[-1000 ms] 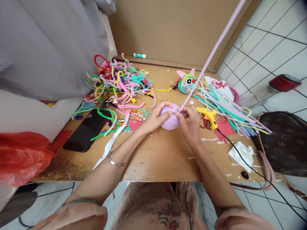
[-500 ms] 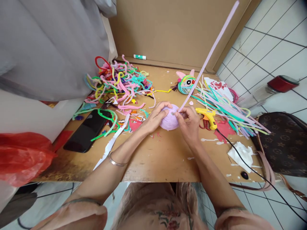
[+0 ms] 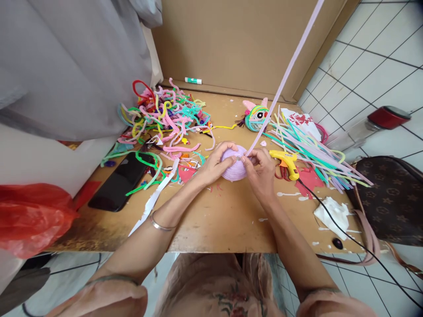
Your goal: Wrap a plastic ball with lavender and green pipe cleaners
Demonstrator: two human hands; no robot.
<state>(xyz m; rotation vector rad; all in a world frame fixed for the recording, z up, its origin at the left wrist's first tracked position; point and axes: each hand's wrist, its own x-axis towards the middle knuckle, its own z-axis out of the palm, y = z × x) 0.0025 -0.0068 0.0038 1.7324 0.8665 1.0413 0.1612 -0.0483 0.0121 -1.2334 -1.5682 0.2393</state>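
Note:
A lilac ball (image 3: 233,168) wound from pipe cleaner rests on the wooden table (image 3: 218,220) in the middle. My left hand (image 3: 213,164) cups its left side with curled fingers. My right hand (image 3: 261,169) pinches the lower end of a long lilac pipe cleaner (image 3: 288,70) against the top of the ball. The pipe cleaner rises steeply up and to the right, out of view at the top.
A tangle of coloured pipe cleaners (image 3: 165,115) lies at the back left, straight ones (image 3: 310,149) at the right. A yellow glue gun (image 3: 286,161) lies beside my right hand. A finished colourful ball face (image 3: 256,116), a black phone (image 3: 121,179), a brown handbag (image 3: 395,200) and a red bag (image 3: 31,218) surround them.
Both hands stay on the lilac ball. The free end of the long pipe cleaner has swung slightly to the left.

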